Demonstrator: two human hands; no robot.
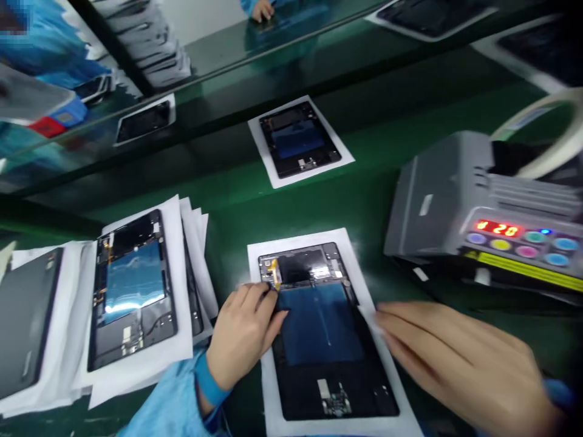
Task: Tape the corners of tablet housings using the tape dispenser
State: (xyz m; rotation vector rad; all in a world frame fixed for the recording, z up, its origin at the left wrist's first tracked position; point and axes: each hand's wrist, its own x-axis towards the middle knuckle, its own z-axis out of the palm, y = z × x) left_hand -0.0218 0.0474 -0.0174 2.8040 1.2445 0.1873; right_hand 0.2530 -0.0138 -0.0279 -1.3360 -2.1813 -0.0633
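Observation:
An opened tablet (378, 376) lies face down on a white paper sheet (266, 388) in front of me, its blue-covered battery (319, 325), yellow flex cable (276, 273) and small circuit board (336, 402) exposed. My left hand (248, 328) grips the tablet's left edge, with bent fingers and the thumb over the inner side. Beside the right edge is my right hand (455, 358), smeared by motion, its fingers pressed together in a pinch. Whatever may be between those fingertips cannot be made out.
Left, another opened tablet (159, 331) tops a paper-layered stack, beside a dark closed panel (27, 321). A further opened tablet (298, 142) lies ahead. On the right stands a grey tape dispenser-like machine (437, 194) with a lit display and a pale roll (565, 133). Co-workers sit beyond the shelf.

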